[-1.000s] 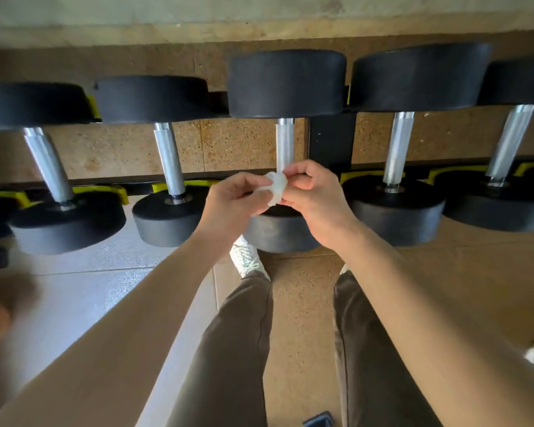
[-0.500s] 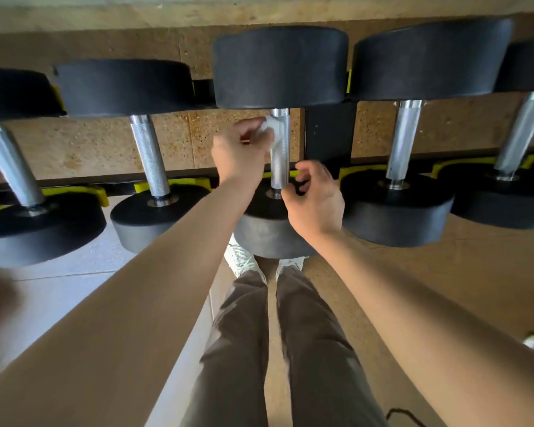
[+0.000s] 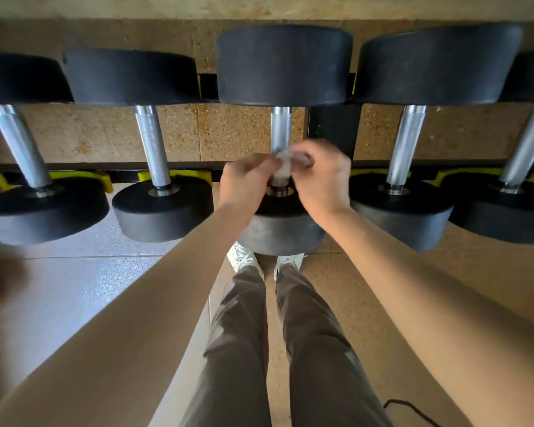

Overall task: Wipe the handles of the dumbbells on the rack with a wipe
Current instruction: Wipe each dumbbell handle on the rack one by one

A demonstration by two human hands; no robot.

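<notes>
Several black dumbbells with knurled silver handles lie side by side on a black rack with yellow saddles. The middle dumbbell's handle runs straight away from me. A small white wipe is at the near end of that handle, pinched between both hands. My left hand holds it from the left and my right hand from the right, both blurred. Whether the wipe touches the handle is unclear. The near lower part of the handle is hidden by the fingers.
Neighbouring handles stand to the left and right of the middle one. A black rack upright sits just right of the middle handle. Below are my legs, white shoes and speckled floor. A black cable lies at bottom right.
My left hand has come down from the far end of the middle handle to its near end with the wipe. My right hand has risen to meet it, and both now pinch the wipe.
</notes>
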